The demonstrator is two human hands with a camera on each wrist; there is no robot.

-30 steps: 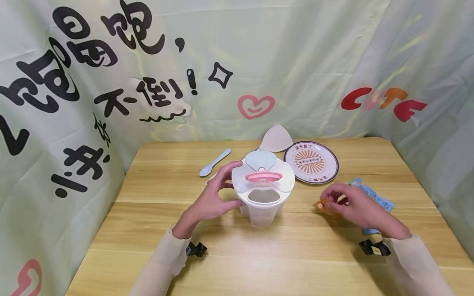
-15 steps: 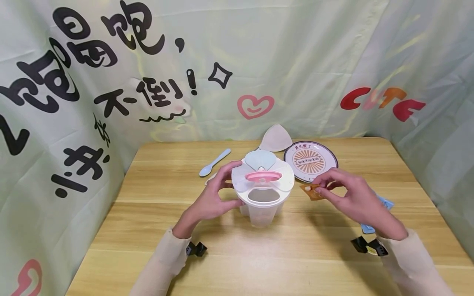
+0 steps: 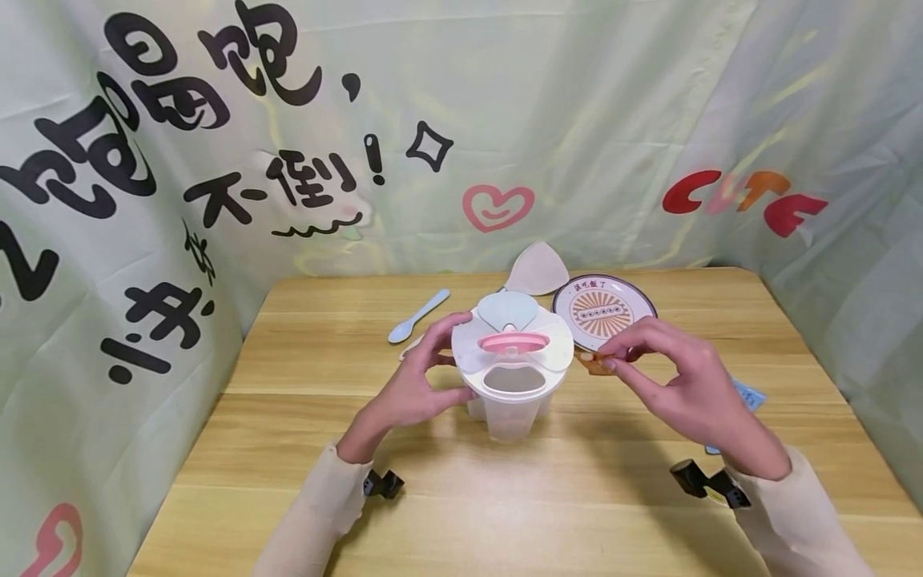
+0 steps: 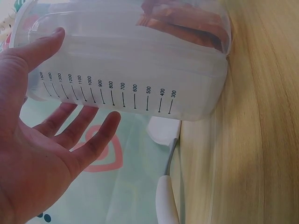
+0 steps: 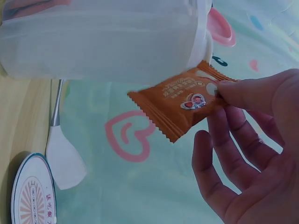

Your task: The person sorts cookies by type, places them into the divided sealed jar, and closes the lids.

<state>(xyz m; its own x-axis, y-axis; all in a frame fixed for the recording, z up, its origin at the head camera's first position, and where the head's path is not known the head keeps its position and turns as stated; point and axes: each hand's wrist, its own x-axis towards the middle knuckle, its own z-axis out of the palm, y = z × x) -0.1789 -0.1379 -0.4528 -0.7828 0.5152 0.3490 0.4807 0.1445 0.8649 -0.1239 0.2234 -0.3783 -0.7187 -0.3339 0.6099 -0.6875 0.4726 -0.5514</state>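
A clear container with a white lid and pink handle stands upright mid-table. My left hand grips its left side, fingers and thumb around the wall, as the left wrist view also shows. Between thumb and fingers my right hand pinches an orange packet, held just right of the lid. The right wrist view shows the packet whole, beside the container's rim. Orange-brown wrappers lie inside the container's compartment in the left wrist view. The lid's front opening is uncovered.
A white plate lies behind the right hand, a white spatula behind the container. A light blue spoon is at the back left. Blue packets lie partly under the right forearm. Curtains surround the table.
My right hand has lifted the orange packet off the table at the right and carried it leftward, up to the lid's edge. The left hand and the container have stayed in place.
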